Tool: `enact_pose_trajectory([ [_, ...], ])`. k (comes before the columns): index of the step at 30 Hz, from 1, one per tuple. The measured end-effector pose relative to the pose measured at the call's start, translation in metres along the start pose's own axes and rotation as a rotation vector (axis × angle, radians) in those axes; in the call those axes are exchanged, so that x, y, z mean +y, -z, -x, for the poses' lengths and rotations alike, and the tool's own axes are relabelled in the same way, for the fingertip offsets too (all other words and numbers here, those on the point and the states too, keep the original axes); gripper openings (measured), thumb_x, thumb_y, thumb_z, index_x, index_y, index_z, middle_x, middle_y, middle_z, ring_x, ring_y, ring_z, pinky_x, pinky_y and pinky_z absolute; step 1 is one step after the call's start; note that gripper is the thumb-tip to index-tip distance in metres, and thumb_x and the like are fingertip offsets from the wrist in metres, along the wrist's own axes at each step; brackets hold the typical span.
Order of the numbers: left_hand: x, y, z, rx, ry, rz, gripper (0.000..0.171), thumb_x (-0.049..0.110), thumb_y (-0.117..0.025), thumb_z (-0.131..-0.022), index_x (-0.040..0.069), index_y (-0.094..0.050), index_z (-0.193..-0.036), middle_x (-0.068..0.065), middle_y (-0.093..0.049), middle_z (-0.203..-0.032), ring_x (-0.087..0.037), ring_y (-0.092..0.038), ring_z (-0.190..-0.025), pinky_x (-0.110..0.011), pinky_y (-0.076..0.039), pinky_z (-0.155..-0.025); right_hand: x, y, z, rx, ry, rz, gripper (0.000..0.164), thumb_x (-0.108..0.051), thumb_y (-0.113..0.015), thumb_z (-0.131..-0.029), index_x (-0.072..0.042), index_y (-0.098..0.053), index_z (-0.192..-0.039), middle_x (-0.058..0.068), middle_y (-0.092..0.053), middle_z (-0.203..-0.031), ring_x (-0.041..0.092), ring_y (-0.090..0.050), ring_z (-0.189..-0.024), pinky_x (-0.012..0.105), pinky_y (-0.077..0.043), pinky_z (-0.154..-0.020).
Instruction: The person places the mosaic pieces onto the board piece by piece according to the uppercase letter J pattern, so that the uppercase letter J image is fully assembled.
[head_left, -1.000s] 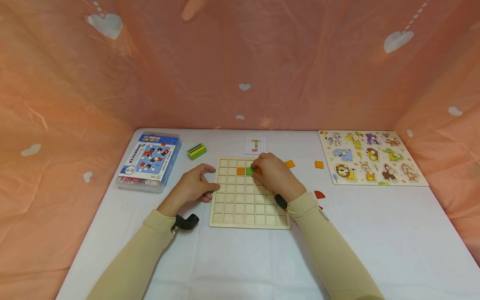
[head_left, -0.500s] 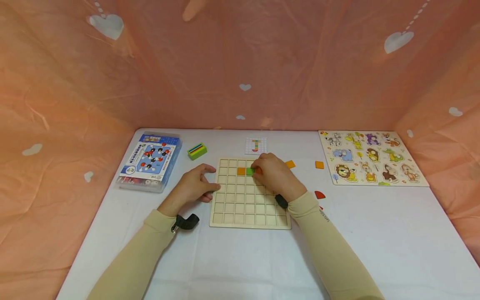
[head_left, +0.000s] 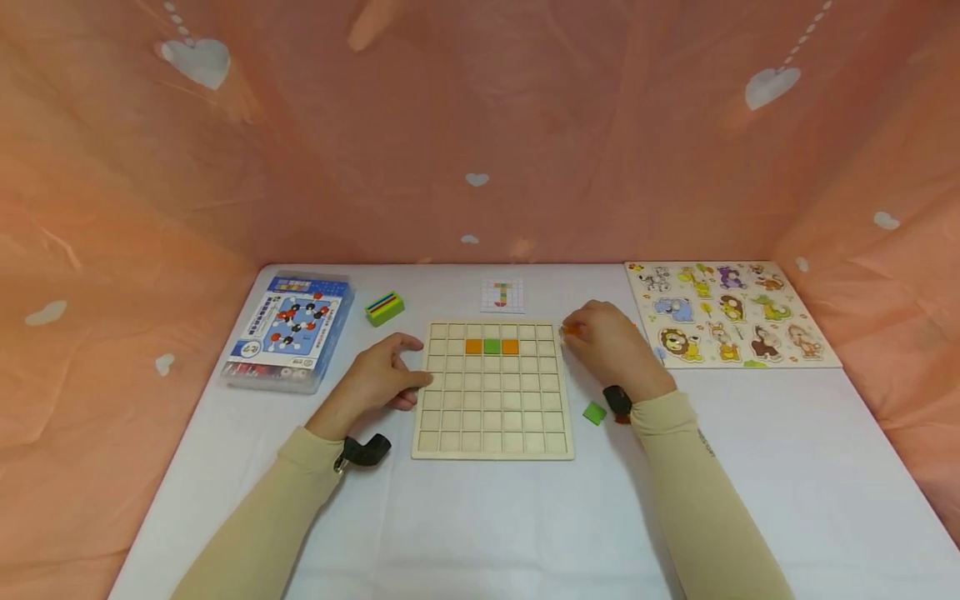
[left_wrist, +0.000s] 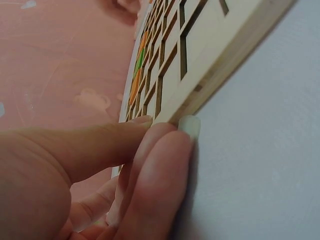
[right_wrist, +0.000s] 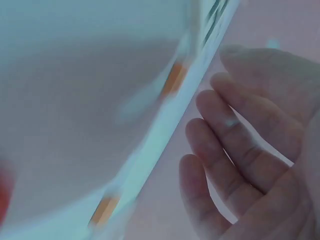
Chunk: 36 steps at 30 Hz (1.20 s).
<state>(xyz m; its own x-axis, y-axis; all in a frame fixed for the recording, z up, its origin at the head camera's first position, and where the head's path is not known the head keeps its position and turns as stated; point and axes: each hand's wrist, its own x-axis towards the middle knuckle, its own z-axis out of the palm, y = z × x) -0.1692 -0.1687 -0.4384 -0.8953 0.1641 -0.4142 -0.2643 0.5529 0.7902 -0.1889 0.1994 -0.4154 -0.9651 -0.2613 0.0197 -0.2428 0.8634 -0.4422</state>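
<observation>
A wooden grid board lies in the middle of the table, with an orange tile, a green tile and another orange tile side by side in one row. My left hand holds the board's left edge; in the left wrist view the thumb lies on the rim and fingers press its side. My right hand is over the table at the board's upper right, fingertips right at a loose orange tile. In the right wrist view its fingers are loosely bent with nothing between them.
A loose green tile lies right of the board; a red piece is mostly hidden under the right wrist. A pattern card, a striped green block, a boxed set and an animal puzzle stand around.
My right hand has left the board and moved right, uncovering the second orange tile in the row. A loose green tile now shows. The head view has shifted slightly; my left hand stays at the edge.
</observation>
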Motion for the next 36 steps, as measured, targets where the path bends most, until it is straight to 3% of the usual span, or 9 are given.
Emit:
enact_pose_trajectory([
  [7, 0.000, 0.000, -0.001, -0.004, -0.010, 0.001, 0.063, 0.015, -0.083, -0.097, 0.010, -0.052, -0.152, -0.010, -0.065, -0.088, -0.013, -0.072, -0.063, -0.028, -0.066, -0.061, 0.043, 0.026, 0.023, 0.022, -0.139, -0.009, 0.029, -0.019, -0.067, -0.107, -0.002, -0.075, -0.128, 0.021, -0.070, -0.129, 0.041, -0.063, -0.122, 0.060, -0.054, -0.109],
  [13, 0.000, 0.000, 0.000, -0.004, 0.002, -0.003, 0.064, 0.017, -0.083, -0.097, 0.011, -0.052, -0.152, -0.011, -0.064, -0.089, -0.014, -0.072, -0.064, -0.028, -0.065, -0.062, 0.061, 0.033, 0.028, 0.032, -0.155, -0.016, 0.027, -0.007, -0.066, -0.103, 0.003, -0.075, -0.126, 0.027, -0.068, -0.126, 0.044, -0.062, -0.119, 0.062, -0.053, -0.108],
  [36, -0.001, 0.000, 0.000, 0.009, -0.015, 0.006, 0.063, 0.016, -0.084, -0.096, 0.011, -0.054, -0.151, -0.011, -0.065, -0.088, -0.014, -0.072, -0.063, -0.030, -0.066, -0.061, 0.067, 0.030, 0.025, -0.006, -0.167, 0.007, 0.024, -0.010, -0.070, -0.103, 0.003, -0.077, -0.121, 0.026, -0.068, -0.122, 0.044, -0.061, -0.116, 0.063, -0.053, -0.108],
])
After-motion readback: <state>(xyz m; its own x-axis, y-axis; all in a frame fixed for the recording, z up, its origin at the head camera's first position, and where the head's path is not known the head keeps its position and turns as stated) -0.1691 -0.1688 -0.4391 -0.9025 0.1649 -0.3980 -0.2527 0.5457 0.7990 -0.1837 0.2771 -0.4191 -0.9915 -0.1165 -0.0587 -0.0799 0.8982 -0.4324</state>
